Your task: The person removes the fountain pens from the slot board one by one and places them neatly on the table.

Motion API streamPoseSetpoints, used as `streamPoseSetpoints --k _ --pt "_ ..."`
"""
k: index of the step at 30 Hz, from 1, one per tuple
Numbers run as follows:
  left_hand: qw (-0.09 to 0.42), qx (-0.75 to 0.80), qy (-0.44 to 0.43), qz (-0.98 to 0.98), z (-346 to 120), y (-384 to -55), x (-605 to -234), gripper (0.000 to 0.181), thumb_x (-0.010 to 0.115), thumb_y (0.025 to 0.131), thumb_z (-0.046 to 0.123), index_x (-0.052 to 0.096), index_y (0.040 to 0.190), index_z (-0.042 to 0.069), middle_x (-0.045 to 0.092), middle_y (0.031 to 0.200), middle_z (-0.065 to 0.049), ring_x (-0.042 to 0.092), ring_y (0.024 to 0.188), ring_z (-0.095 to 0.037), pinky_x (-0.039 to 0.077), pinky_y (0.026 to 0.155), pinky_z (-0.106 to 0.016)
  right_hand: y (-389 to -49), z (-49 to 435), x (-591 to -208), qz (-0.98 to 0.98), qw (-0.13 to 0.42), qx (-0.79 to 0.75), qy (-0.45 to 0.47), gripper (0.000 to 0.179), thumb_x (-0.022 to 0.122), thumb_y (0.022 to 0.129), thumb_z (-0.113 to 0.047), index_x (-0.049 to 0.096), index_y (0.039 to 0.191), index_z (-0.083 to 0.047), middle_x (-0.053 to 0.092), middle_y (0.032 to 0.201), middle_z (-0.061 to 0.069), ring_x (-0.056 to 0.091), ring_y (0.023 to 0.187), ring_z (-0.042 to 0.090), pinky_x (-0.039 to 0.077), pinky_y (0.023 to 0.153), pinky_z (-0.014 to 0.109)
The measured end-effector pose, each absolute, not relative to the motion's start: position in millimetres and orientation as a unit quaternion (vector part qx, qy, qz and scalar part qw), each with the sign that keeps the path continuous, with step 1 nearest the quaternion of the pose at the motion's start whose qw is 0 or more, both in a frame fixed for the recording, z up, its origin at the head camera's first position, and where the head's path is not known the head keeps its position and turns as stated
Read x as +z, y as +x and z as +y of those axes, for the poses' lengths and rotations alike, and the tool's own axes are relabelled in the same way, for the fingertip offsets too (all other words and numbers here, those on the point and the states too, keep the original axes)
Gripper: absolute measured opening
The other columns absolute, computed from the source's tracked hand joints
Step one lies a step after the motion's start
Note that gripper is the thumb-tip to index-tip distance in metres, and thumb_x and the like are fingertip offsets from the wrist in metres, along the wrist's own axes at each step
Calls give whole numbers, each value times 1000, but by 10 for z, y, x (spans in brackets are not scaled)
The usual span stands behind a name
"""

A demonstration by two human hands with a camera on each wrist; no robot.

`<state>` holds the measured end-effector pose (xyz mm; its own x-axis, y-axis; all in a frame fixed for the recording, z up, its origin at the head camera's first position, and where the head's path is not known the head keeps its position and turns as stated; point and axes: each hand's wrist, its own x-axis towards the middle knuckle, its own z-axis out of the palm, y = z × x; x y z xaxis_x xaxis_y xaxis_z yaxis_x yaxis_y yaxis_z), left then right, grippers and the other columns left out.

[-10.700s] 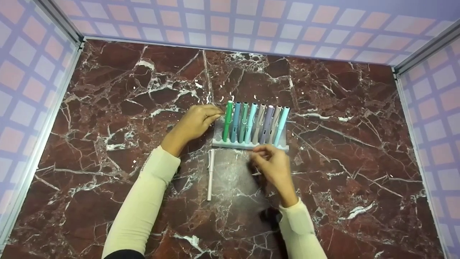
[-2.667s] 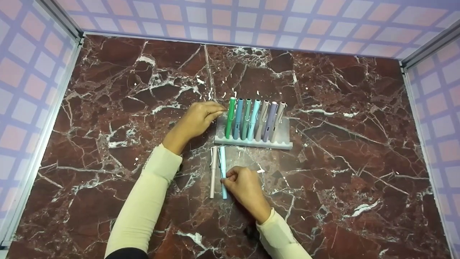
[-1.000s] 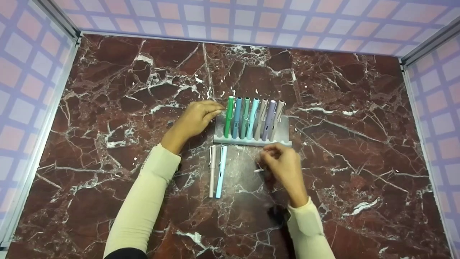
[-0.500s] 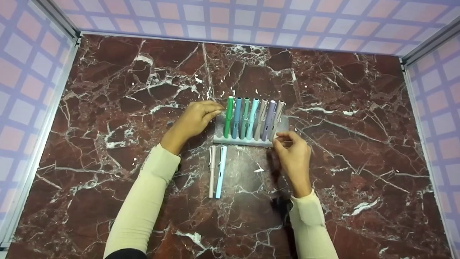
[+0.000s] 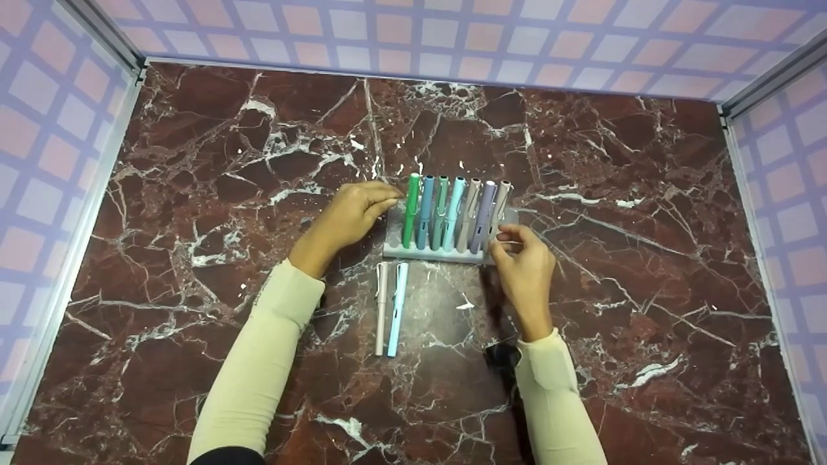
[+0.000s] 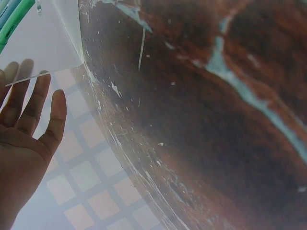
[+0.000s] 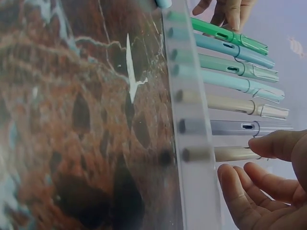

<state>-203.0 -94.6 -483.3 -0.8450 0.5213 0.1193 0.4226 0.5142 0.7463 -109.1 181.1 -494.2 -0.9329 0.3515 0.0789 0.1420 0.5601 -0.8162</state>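
A clear pen stand (image 5: 439, 257) bears a row of pens. At its left side my left hand (image 5: 358, 210) pinches the panel's edge, beside the bright green pen (image 5: 412, 210); in the left wrist view, fingers show through the clear panel. My right hand (image 5: 526, 271) is at the rightmost pen, a taupe one (image 7: 232, 154), its thumb over the barrel and its curled fingers close along the other side. That pen still stands in its notch, next to a purple pen (image 5: 483, 216). In front of the stand, a pale taupe pen (image 5: 381, 310) and a light blue pen (image 5: 398, 310) lie side by side.
Blue, dark green, light blue and taupe pens (image 5: 470, 213) fill the row's middle. Everything stands on a dark red marbled table (image 5: 633, 271). Checkered panels (image 5: 420, 39) wall it at the back and both sides.
Earlier a light blue pen left the stand's right end and was laid beside the taupe one. Since then my right hand has moved back to the rightmost pen. My left hand has stayed put.
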Motion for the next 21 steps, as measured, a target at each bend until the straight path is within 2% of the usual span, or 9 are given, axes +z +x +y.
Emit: streamPoseSetpoints --k 6,9,14,17,21 --pt "68 416 263 868 -947 -2027 -4826 25 58 101 13 70 119 0 69 124 -14 65 116 -29 50 109 -39 -1126 1780 -4979 -872 117 455 -137 21 77 81 -3 73 102 0 76 92 13 75 80 25 49 63 4" --pt "69 416 263 868 -946 -2026 -4823 25 58 101 12 70 119 0 69 124 -14 65 117 -29 50 109 -39 -1134 1772 -4991 -873 112 455 -137 22 78 81 -3 73 102 1 76 93 13 75 80 26 50 63 6" --pt "67 416 267 867 -947 -2026 -4824 25 57 101 12 70 119 0 69 124 -15 65 118 -30 49 110 -39 -1138 1765 -5004 -877 101 448 -142 22 77 82 -2 72 103 1 76 92 13 74 81 26 61 69 24" --pt "69 414 267 868 -946 -2026 -4823 25 58 101 12 70 119 0 69 125 -15 64 119 -30 48 111 -40 -1140 1764 -5009 -879 96 445 -145 22 76 83 -2 72 104 1 76 92 13 73 80 26 63 73 35" --pt "69 410 266 870 -944 -2027 -4821 25 58 101 13 70 119 1 68 126 -15 63 120 -30 47 112 -41 -1142 1766 -5013 -880 97 442 -145 20 74 83 -2 72 103 1 75 91 13 73 80 27 63 75 38"
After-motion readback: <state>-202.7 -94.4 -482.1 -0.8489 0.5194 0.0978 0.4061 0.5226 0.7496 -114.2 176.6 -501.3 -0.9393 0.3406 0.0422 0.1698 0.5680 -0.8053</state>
